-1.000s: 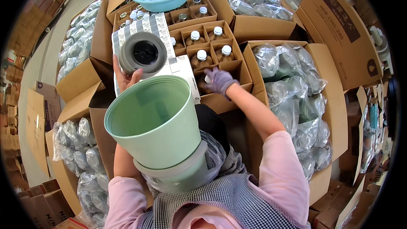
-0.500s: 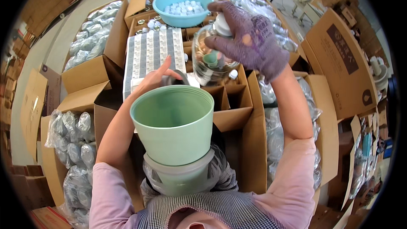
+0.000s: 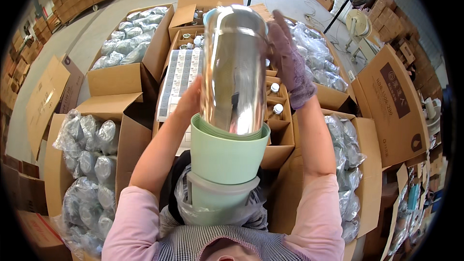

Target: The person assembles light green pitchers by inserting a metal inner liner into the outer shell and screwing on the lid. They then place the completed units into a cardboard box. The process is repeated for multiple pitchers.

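A silvery glass flask liner stands with its rounded end up, its lower end inside a pale green casing. The casing has a grey band and handle and clear plastic around its lower part, and is between my legs. My left hand, bare, is against the liner's left side just above the casing's rim; its fingers are hidden behind the liner. At the liner's right side my right hand, in a purple glove, has its fingers stretched out flat, touching or nearly touching the glass.
Ahead is a divided carton with white-capped liners and a patterned sheet stack. Cartons of plastic-wrapped silvery pieces flank me on both sides. A blue basin is mostly hidden behind the liner.
The liner, held near its white cap by my right hand before, now stands rounded end up in the casing. My gloved fingers have straightened. My left hand has moved up beside the liner.
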Available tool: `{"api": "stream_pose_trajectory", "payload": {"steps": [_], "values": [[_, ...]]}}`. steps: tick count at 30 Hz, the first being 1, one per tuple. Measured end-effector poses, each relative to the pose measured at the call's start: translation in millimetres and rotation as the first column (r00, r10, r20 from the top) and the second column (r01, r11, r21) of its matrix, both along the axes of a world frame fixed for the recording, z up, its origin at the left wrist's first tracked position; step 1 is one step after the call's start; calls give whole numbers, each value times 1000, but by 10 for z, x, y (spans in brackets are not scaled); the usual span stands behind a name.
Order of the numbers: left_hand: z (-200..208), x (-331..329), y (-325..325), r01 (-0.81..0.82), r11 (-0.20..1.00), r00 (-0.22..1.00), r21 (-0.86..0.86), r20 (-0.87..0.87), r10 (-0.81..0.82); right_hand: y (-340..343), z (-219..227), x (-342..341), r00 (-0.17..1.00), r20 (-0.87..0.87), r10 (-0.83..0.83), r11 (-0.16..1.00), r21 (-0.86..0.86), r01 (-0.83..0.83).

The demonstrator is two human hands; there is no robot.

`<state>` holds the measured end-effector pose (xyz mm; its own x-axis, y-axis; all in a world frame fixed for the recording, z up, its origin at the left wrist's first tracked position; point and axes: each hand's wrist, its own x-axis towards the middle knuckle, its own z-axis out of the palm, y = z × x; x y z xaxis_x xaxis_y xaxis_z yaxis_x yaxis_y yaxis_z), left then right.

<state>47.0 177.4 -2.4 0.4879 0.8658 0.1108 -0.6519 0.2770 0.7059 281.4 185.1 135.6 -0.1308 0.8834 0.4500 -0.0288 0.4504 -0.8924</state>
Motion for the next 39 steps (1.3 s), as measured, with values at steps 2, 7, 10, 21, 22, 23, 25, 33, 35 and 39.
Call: {"api": "stream_pose_trajectory", "payload": {"steps": [2,7,10,21,22,23,25,33,35,39], "values": [[-324,-49,-88,13,994,993,105,-116,-1,76,-228,89,872,-323,368,907,-82,-413],[-147,-62,-525,-72,968,954,239,-267,137,-665,-298,33,895,231,381,918,-208,-337],[156,59,-676,-129,890,841,437,-428,332,-727,-159,123,696,632,341,931,-123,-344],[150,-117,-651,-344,736,497,584,-552,670,-392,-94,-101,79,959,271,789,-175,-589],[179,-108,-671,-455,716,535,529,-480,695,-385,-59,-118,65,944,325,785,-231,-575],[227,-93,-692,-557,686,560,468,-398,726,-394,20,-137,99,916,390,785,-274,-556],[68,-411,-549,-553,807,730,207,-347,589,-449,164,-155,190,813,551,756,-388,-527],[-125,-621,-474,-534,842,839,-81,-179,515,-612,37,-284,195,878,438,863,-350,-364],[-123,-644,-473,-538,841,833,-52,-182,522,-678,7,-325,145,914,378,891,-317,-325],[-66,-669,-486,-518,854,841,50,-149,519,-666,-135,-232,206,916,345,858,-219,-464]]}}
